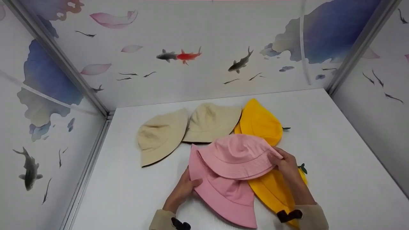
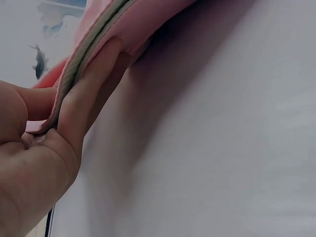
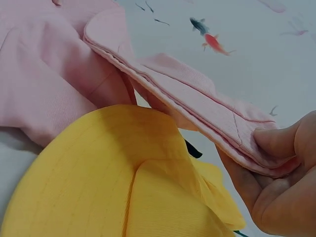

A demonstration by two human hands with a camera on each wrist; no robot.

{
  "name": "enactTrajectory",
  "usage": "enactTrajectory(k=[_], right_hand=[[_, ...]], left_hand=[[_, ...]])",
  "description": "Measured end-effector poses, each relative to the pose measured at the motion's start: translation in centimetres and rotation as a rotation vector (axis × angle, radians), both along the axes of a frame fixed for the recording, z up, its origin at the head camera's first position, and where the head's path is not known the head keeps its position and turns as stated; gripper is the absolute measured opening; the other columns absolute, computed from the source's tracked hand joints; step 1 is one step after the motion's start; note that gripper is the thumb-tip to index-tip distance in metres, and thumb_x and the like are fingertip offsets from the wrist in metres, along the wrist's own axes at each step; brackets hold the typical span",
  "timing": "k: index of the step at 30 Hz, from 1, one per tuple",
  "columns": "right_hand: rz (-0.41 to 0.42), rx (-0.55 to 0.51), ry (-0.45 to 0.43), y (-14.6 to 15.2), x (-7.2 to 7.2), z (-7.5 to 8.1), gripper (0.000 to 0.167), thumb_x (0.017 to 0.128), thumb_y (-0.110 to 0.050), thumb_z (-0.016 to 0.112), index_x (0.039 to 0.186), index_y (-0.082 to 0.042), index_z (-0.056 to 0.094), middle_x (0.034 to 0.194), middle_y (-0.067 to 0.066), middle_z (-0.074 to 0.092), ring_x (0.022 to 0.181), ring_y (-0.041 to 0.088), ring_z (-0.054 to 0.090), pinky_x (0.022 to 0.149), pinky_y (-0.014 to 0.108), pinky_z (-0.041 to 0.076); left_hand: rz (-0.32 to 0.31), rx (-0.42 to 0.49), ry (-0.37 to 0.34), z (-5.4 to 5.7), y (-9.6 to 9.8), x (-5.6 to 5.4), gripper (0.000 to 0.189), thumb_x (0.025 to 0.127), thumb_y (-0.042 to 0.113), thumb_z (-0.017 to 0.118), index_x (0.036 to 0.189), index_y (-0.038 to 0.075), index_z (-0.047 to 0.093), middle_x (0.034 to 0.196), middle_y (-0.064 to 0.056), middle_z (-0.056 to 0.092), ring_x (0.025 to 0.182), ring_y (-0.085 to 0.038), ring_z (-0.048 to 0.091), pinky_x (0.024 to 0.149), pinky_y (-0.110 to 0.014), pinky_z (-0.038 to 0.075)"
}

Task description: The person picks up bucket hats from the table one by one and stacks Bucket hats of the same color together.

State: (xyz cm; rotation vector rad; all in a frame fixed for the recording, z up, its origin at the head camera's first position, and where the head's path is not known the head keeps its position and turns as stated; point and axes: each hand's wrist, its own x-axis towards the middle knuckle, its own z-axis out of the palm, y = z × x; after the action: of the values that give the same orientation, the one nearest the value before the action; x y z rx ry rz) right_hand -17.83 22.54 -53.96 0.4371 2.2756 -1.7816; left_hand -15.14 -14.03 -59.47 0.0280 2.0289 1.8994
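Note:
Two pink bucket hats overlap at the front of the white table [image 1: 335, 153]. My left hand [image 1: 188, 187] pinches the left brim edge of the lower pink hat [image 1: 223, 198]; the left wrist view shows thumb and fingers of that hand [image 2: 54, 126] closed on the pink brim [image 2: 98, 34]. My right hand [image 1: 286, 164] pinches the right brim of the upper pink hat [image 1: 238, 156]. In the right wrist view that hand [image 3: 266, 158] grips the folded pink brim [image 3: 197, 106] above a yellow hat [image 3: 123, 177].
Two beige hats [image 1: 161, 135] [image 1: 211, 123] lie behind the pink ones. One yellow hat [image 1: 260, 123] lies behind them and another [image 1: 271, 191] under the right forearm, with a green leaf [image 1: 303, 168]. Fish-patterned walls [image 1: 48, 127] enclose the table on three sides.

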Motion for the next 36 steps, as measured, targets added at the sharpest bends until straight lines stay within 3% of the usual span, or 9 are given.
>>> enactTrajectory(k=[3, 6, 8, 10, 13, 18, 24, 27, 36], right_hand=[[0.011, 0.003, 0.01, 0.0, 0.1, -0.1, 0.06, 0.103, -0.041, 0.052, 0.157, -0.023, 0.033, 0.157, 0.006, 0.045, 0.118, 0.021, 0.058, 0.106, 0.025, 0.048], [0.017, 0.001, 0.023, 0.0, 0.2, -0.2, 0.058, 0.104, -0.037, 0.052, 0.157, -0.021, 0.035, 0.155, 0.009, 0.046, 0.115, 0.022, 0.056, 0.098, 0.017, 0.051], [0.023, 0.007, 0.03, 0.0, 0.2, -0.1, 0.056, 0.105, -0.034, 0.051, 0.156, -0.019, 0.036, 0.154, 0.011, 0.046, 0.113, 0.022, 0.055, 0.092, 0.014, 0.051], [0.026, 0.015, 0.038, 0.0, 0.1, 0.0, 0.054, 0.105, -0.031, 0.05, 0.156, -0.018, 0.037, 0.154, 0.013, 0.046, 0.113, 0.023, 0.054, 0.09, 0.013, 0.05], [0.026, 0.026, 0.034, -0.1, 0.1, 0.0, 0.053, 0.106, -0.03, 0.049, 0.156, -0.018, 0.037, 0.155, 0.012, 0.045, 0.115, 0.023, 0.053, 0.091, 0.013, 0.05], [0.026, 0.032, 0.024, -0.2, 0.1, -0.2, 0.053, 0.105, -0.029, 0.05, 0.155, -0.018, 0.038, 0.155, 0.012, 0.046, 0.117, 0.024, 0.053, 0.094, 0.017, 0.05], [0.02, 0.022, -0.006, -0.3, 0.2, -0.6, 0.054, 0.105, -0.028, 0.05, 0.156, -0.018, 0.035, 0.159, 0.012, 0.041, 0.132, 0.03, 0.048, 0.116, 0.041, 0.042], [0.02, 0.019, -0.023, -0.4, 0.2, -0.7, 0.054, 0.105, -0.026, 0.049, 0.157, -0.017, 0.035, 0.16, 0.012, 0.038, 0.135, 0.033, 0.046, 0.119, 0.047, 0.037], [0.023, 0.109, -0.025, -0.4, 0.4, -0.8, 0.054, 0.104, -0.026, 0.05, 0.155, -0.015, 0.037, 0.155, 0.015, 0.045, 0.118, 0.029, 0.055, 0.103, 0.033, 0.052]], left_hand=[[-0.012, 0.02, -0.003, 0.2, -1.1, 0.2, 0.08, 0.094, 0.007, 0.059, 0.161, 0.009, 0.016, 0.162, -0.017, 0.029, 0.136, -0.026, 0.036, 0.119, -0.043, 0.03], [-0.013, 0.066, -0.035, 0.4, -2.4, 0.3, 0.076, 0.095, 0.008, 0.061, 0.159, 0.006, 0.02, 0.146, -0.018, 0.045, 0.114, -0.022, 0.053, 0.097, -0.032, 0.049], [0.003, 0.09, -0.067, 0.7, -3.3, 0.3, 0.074, 0.095, 0.007, 0.06, 0.158, 0.006, 0.022, 0.135, -0.015, 0.051, 0.099, -0.018, 0.058, 0.082, -0.026, 0.052], [0.02, 0.108, -0.094, 1.1, -4.0, 0.4, 0.073, 0.095, 0.007, 0.06, 0.157, 0.006, 0.022, 0.13, -0.015, 0.053, 0.093, -0.017, 0.059, 0.075, -0.027, 0.053], [0.042, 0.101, -0.11, 1.6, -5.1, 0.3, 0.074, 0.095, 0.005, 0.058, 0.158, 0.007, 0.02, 0.137, -0.014, 0.05, 0.1, -0.016, 0.057, 0.081, -0.026, 0.053], [0.095, 0.129, -0.128, 2.4, -6.7, 0.4, 0.074, 0.095, 0.002, 0.055, 0.159, 0.014, 0.02, 0.135, -0.013, 0.053, 0.092, -0.017, 0.062, 0.075, -0.029, 0.057], [0.162, 0.222, -0.129, 3.6, -7.8, 0.4, 0.069, 0.095, 0.0, 0.056, 0.155, 0.014, 0.026, 0.127, -0.006, 0.059, 0.092, -0.018, 0.067, 0.078, -0.035, 0.061], [0.186, 0.226, -0.125, 4.1, -8.0, 0.4, 0.066, 0.095, 0.0, 0.057, 0.153, 0.012, 0.028, 0.125, -0.006, 0.06, 0.093, -0.02, 0.068, 0.079, -0.036, 0.062], [0.229, 0.189, -0.091, 5.9, -9.9, 0.9, 0.062, 0.094, 0.001, 0.058, 0.149, 0.011, 0.032, 0.12, -0.005, 0.063, 0.092, -0.021, 0.069, 0.079, -0.037, 0.062]])
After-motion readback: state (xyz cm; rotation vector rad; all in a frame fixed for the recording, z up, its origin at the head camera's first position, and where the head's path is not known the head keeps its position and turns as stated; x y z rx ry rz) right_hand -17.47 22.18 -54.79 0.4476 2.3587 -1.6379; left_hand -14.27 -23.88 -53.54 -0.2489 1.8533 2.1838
